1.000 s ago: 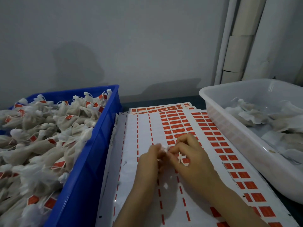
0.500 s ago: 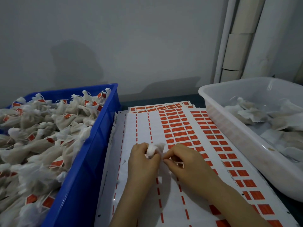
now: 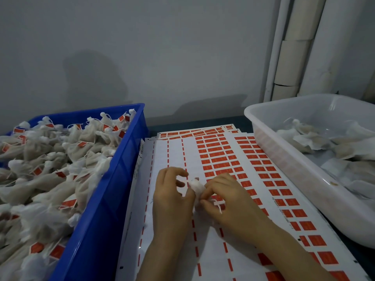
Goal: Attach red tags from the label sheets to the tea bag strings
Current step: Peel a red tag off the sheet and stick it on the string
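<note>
L hand (image 3: 172, 196) is gripping the bag (image 3: 195, 185) over the sheet (image 3: 176, 153) w/ tags (image 3: 220, 160) left on it; R hand (image 3: 230, 198) is pinching the string (image 3: 218, 204). Can't tell if one's attached. Risk: string slipping from the pinch, so one's sticking crooked or folding onto itself.

Your stock:
- one blue crate (image 3: 105, 209), tabletop's left edge, holding tagged tea bags (image 3: 50, 169) beyond counting
- one white tub (image 3: 284, 155), right edge, its bags (image 3: 324, 142) uncountable
- overlapping label sheets (image 3: 174, 155), at least three
- one tea bag (image 3: 195, 185), mid-tabletop
</note>
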Demonstrator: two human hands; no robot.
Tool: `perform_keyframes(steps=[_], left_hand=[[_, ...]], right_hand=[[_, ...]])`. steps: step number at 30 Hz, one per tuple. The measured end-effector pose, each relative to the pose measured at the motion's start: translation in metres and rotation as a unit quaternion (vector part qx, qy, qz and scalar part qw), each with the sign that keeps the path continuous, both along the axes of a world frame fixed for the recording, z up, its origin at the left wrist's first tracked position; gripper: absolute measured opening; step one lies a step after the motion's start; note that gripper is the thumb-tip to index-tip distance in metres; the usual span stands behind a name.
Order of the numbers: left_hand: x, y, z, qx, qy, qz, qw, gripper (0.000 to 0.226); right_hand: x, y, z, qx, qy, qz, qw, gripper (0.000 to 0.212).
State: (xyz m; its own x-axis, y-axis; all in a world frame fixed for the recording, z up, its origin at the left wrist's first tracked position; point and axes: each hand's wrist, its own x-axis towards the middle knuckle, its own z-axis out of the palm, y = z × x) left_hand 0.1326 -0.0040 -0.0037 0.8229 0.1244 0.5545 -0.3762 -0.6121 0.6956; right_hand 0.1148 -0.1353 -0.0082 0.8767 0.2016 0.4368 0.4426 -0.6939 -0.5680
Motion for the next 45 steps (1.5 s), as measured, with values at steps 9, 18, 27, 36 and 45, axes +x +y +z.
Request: perform_keyframes(steps=[9, 18, 27, 36, 45], left_hand=[[0.002, -0.003, -0.002, -0.134, 0.248, 0.019, 0.959, 0.027], [0.000, -0.001, 0.005, -0.207, 0.320, -0.010, 0.925, 0.021], [-0.007, -0.005, 0.012, -0.313, 0.284, -0.126, 0.898, 0.031], [-0.005, -0.004, 0.009, -0.279, 0.232, -0.149, 0.920, 0.034], [0.000, -0.002, 0.003, -0.252, 0.230, -0.148, 0.929, 0.023]], right_hand=[[0.001, 0.000, 0.003, -0.052, -0.057, -0.064, 0.995, 0.013], [0.000, 0.004, 0.002, -0.108, -0.114, -0.086, 0.984, 0.012], [-0.004, 0.009, 0.005, -0.050, -0.088, -0.063, 0.993, 0.012], [-0.011, 0.008, 0.012, 0.123, -0.001, -0.038, 0.992, 0.011], [-0.007, 0.000, 0.013, 0.144, -0.078, -0.065, 0.984, 0.022]])
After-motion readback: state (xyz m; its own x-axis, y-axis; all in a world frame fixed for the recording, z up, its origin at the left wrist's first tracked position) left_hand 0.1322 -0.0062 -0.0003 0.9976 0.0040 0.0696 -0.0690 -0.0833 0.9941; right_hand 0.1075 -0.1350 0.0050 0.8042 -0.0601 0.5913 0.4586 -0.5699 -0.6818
